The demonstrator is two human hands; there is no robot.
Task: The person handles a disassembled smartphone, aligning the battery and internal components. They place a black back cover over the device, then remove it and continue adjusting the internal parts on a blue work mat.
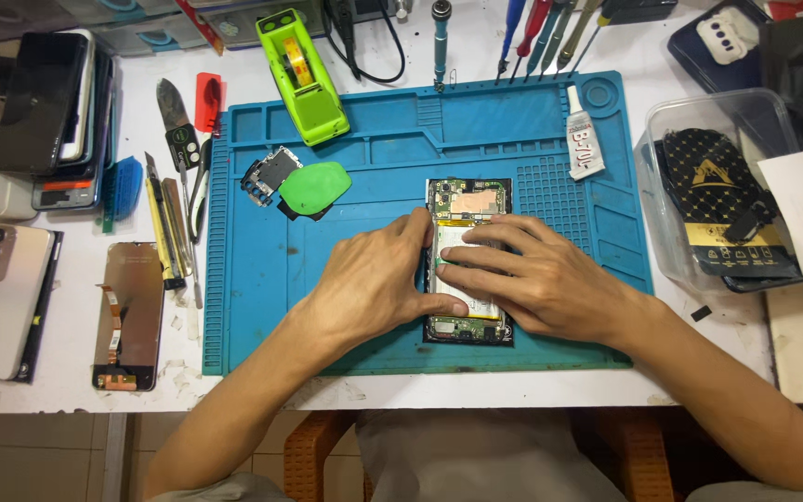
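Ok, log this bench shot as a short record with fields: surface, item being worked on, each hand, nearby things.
Surface: blue work mat on a white table
Item: opened phone, circuit boards exposed, lying flat on the mat
Left hand: pressed against the phone's left edge
Right hand: fingers laid flat over the phone's middle
Nearby: green tape dispenser, glue tube, green pick, loose screen left of the mat

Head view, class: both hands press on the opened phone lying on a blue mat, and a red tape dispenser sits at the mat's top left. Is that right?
Not quite: the tape dispenser is green, not red, as the head view shows. The rest holds: left hand and right hand press on the opened phone on the blue mat.
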